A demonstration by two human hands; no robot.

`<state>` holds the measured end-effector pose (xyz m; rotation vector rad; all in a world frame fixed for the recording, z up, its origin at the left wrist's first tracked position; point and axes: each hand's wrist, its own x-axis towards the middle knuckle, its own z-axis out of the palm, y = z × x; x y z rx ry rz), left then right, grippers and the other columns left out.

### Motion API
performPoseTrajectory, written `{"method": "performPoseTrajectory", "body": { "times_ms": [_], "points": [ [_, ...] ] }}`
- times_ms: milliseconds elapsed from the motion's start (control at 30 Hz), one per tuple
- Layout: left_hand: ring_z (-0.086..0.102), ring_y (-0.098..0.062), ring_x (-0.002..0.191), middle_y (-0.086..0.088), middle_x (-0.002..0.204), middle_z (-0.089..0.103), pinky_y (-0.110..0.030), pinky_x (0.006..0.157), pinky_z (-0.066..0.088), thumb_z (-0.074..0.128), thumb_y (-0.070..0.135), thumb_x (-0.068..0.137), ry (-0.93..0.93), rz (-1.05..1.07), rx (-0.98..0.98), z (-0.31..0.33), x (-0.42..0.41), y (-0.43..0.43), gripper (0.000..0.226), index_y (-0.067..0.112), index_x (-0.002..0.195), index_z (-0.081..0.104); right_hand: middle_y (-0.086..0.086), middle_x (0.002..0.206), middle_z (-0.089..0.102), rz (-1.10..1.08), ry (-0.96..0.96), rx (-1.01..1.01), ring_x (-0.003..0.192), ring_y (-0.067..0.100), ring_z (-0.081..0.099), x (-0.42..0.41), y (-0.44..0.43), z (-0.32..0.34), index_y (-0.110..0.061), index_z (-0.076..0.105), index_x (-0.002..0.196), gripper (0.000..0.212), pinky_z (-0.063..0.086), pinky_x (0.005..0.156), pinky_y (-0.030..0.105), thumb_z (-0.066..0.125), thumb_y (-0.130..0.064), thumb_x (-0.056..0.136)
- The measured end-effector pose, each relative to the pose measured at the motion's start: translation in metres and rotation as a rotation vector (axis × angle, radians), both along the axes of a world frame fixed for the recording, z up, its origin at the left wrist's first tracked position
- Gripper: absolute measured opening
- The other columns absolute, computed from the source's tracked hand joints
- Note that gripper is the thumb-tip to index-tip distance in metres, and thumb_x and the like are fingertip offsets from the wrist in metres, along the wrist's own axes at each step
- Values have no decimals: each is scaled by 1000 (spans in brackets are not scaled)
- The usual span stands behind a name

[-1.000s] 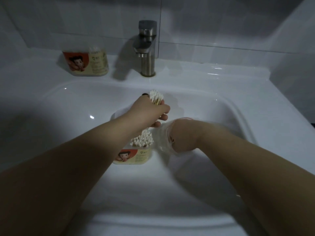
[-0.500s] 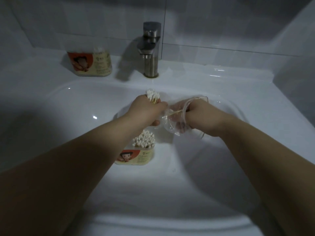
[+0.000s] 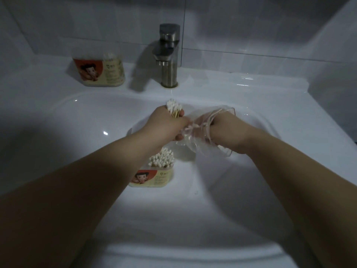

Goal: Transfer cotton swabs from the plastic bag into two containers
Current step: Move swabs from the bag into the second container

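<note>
The job looks well advanced but not finished. To the left of the faucet (image 3: 168, 55), on the back ledge of the sink (image 3: 63, 117), stands the far container (image 3: 99, 71), with a few white tips showing at its top, so it seems to have its share already. In front of the faucet and down in the basin stands the near container (image 3: 153, 176), an open tub with an orange cartoon label. It is packed with upright swabs (image 3: 161, 158) whose white heads bristle above the rim. Between it and the faucet, the left hand (image 3: 167, 123) grips a bundle of cotton swabs (image 3: 174, 108) in a closed fist, with the cotton heads fanning out of the top and pale wooden stems just under them. That bundle has yet to go into a container. Just right of it, touching the left hand, is the plastic bag (image 3: 195, 144), clear, crumpled and slack. The right hand (image 3: 225, 130), front-right of the faucet, holds it bunched in curled fingers. The light is dim and the film is creased, so I cannot say for sure whether any swabs remain inside, though one or two pale sticks may lie near its mouth. What is left, then, is to place the held bundle and empty out anything in the bag.
</note>
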<state>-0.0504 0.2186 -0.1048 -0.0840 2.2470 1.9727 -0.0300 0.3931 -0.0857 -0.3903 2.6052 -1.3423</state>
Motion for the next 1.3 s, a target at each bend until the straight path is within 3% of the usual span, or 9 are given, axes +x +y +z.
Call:
{"method": "performPoseTrajectory", "body": {
  "times_ms": [67,200,267,400,500,633,833,1100,1300],
  "points": [
    [66,-19,73,-6,84,62,-27,59,56,71,7,91,1,42,-2,0,-2,-2,20,20,84,58,1,75,74,-26,5,9,62,9,64,0,1,1,-10,78,91,9,52,56,27,75,-18,90],
    [68,-18,73,-7,85,66,-26,55,54,66,5,92,-15,133,-34,0,-4,-5,20,21,83,59,23,92,72,-11,51,58,72,33,65,0,1,2,-4,76,90,8,56,67,45,70,-10,91],
    [68,-18,69,-8,84,69,-26,54,53,63,5,92,-15,179,-68,-1,-6,-7,21,22,81,58,27,88,69,-21,47,49,68,25,59,1,-1,3,-1,75,84,12,52,64,42,68,-7,91],
    [70,-35,86,-14,95,72,-44,78,62,62,21,89,4,234,-218,3,-5,-11,4,20,86,65,8,58,60,-64,57,-5,50,16,46,1,2,6,3,70,70,25,39,49,26,56,4,91],
    [71,-40,94,-13,96,72,-58,86,60,54,34,67,-17,277,-268,7,-4,-17,30,22,92,66,9,53,50,-66,5,-141,46,18,37,1,6,8,-5,68,63,29,31,45,23,64,-3,91],
    [71,-39,92,-11,90,70,-53,82,60,53,31,66,-4,314,-306,12,-1,-22,15,23,78,59,-1,51,55,-3,-66,-408,40,11,31,1,10,16,-9,74,65,27,24,41,18,71,-9,92],
    [67,-40,103,-16,111,70,-41,85,55,57,19,95,76,316,-489,6,-4,-22,19,10,109,68,4,66,62,167,-367,-681,39,1,29,9,17,25,-5,79,88,20,20,34,10,75,-19,74],
    [64,-39,102,-14,111,66,-37,75,48,57,17,96,92,241,-746,2,-4,-29,7,15,102,61,-2,68,61,188,-388,-944,43,1,23,5,25,35,-14,78,90,15,18,32,8,65,-18,83],
    [73,-30,79,-8,89,74,-39,63,60,61,15,93,89,159,-565,1,-5,-20,10,13,85,66,1,69,60,116,-358,-918,41,-2,30,5,16,29,-10,78,93,18,21,32,9,61,-14,89]
  ]
}}
